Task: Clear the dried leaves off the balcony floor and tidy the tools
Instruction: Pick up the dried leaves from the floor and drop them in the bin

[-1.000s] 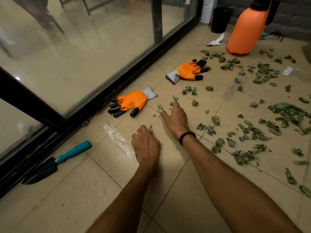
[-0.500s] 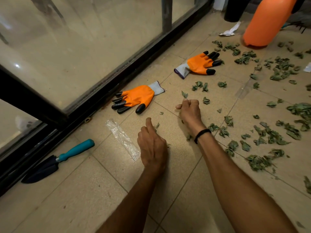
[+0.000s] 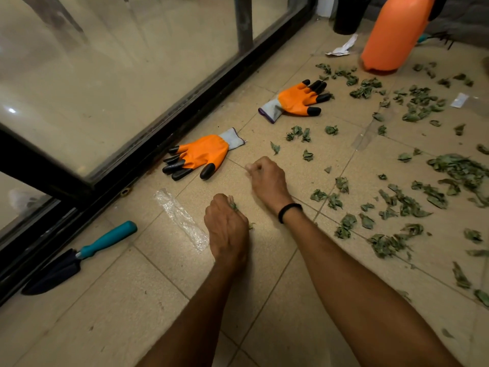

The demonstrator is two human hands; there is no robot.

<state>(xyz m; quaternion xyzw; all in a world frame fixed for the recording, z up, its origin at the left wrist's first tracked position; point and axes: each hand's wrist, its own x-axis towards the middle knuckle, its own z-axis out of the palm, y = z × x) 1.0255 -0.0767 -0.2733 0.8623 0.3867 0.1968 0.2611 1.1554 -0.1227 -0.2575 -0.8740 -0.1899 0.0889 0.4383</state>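
Both your fists curled low over the floor tiles (image 3: pixel 111 308).
Left hand (image 3: pixel 228 230) grips dried leaves (image 3: pixel 233 206); right hand (image 3: pixel 267 178) is clenched, can't tell around what.

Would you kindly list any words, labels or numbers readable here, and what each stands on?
None can be read. The orange plastic sprayer bottle shows no label on its visible side; the crumpled white paper scrap and the small clear packet are too small and blurred to tell.
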